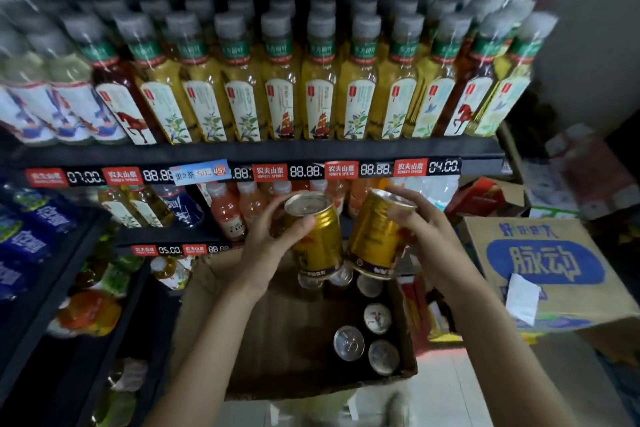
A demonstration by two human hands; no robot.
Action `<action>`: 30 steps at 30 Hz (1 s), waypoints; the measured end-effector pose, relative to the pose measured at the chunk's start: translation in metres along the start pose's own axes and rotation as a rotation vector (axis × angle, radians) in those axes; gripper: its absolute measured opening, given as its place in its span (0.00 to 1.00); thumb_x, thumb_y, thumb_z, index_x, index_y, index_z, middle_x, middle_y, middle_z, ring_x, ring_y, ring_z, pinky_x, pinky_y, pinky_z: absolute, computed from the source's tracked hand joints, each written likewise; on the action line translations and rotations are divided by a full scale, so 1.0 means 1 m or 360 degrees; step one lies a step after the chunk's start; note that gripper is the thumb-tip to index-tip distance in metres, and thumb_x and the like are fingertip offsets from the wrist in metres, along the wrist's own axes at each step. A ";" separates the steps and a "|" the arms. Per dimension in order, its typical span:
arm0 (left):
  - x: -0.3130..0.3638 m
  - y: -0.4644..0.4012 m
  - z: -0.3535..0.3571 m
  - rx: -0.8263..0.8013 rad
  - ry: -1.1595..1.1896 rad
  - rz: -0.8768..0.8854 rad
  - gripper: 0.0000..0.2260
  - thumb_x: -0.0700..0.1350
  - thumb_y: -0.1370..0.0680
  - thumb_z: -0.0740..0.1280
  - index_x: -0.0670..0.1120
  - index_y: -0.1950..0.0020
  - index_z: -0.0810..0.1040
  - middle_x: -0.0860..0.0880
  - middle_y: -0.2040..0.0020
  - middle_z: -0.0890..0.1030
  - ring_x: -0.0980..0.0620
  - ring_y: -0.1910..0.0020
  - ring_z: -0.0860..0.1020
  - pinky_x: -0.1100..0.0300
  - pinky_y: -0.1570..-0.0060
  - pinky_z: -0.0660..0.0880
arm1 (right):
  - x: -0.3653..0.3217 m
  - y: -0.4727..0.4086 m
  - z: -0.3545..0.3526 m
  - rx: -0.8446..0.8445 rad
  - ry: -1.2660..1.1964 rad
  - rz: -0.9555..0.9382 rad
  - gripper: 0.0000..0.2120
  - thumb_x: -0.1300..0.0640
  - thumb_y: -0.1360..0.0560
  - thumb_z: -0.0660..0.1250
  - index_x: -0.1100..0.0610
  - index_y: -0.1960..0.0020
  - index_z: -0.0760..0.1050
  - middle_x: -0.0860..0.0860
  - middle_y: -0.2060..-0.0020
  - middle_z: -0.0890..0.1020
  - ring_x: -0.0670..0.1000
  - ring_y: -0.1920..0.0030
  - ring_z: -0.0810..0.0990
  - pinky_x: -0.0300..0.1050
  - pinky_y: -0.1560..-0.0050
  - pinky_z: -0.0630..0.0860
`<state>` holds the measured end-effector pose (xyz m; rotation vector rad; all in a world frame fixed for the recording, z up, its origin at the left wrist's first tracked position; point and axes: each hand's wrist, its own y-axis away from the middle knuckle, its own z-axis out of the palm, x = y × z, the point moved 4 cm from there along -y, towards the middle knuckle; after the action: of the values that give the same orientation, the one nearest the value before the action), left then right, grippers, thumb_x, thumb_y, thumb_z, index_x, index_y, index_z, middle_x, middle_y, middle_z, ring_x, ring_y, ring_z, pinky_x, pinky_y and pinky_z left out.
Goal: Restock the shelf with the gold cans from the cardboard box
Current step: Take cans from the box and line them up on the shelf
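my left hand (277,239) wrapped round gold can (317,236), top tilted toward me. my right hand (420,229) grips second gold can (375,236), leaning left. both held above open cardboard box (214,322), in front of shelf (277,149) of tea bottles (318,80). more cans (348,343) upright in box's right side.

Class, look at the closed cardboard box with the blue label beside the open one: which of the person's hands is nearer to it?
Right. The right hand, holding a gold can, is just left of the blue-label box; the left hand, holding another can, is farther left.
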<state>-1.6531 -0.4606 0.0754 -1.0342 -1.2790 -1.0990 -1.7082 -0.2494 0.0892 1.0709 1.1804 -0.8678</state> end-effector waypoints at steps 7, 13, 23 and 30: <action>0.134 -0.033 0.017 0.0051 0.0095 0.0264 0.12 0.60 0.30 0.65 0.57 0.60 0.84 0.55 0.59 0.85 0.55 0.56 0.83 0.54 0.52 0.77 | -0.132 -0.010 0.002 -0.0164 0.0306 -0.0421 0.21 0.43 0.38 0.69 0.52 0.49 0.77 0.47 0.56 0.85 0.44 0.55 0.84 0.34 0.58 0.76; 0.224 -0.065 0.010 0.0221 -0.0090 0.0527 0.13 0.56 0.24 0.60 0.53 0.61 0.80 0.54 0.63 0.84 0.53 0.60 0.82 0.53 0.52 0.77 | -0.226 -0.025 0.013 -0.0177 0.0526 -0.0801 0.37 0.34 0.40 0.69 0.59 0.41 0.74 0.50 0.52 0.83 0.47 0.53 0.82 0.39 0.53 0.75; 0.317 -0.120 -0.023 0.0672 -0.0706 0.1062 0.31 0.70 0.31 0.62 0.49 0.38 0.76 0.54 0.43 0.80 0.54 0.42 0.77 0.55 0.40 0.73 | -0.341 -0.078 0.044 0.0032 0.0529 -0.1133 0.25 0.39 0.33 0.71 0.57 0.47 0.76 0.51 0.53 0.82 0.49 0.52 0.80 0.40 0.55 0.74; 0.312 -0.167 -0.027 0.0743 -0.1045 0.0829 0.36 0.67 0.26 0.59 0.46 0.26 0.63 0.46 0.27 0.66 0.47 0.28 0.64 0.49 0.29 0.62 | -0.353 -0.134 0.062 0.0431 0.0885 -0.1127 0.36 0.35 0.36 0.71 0.59 0.40 0.72 0.52 0.47 0.79 0.53 0.45 0.77 0.53 0.42 0.76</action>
<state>-1.8162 -0.5305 0.3823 -1.3031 -1.5448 -0.0354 -1.8841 -0.3515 0.4129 1.1626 2.0199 -1.3489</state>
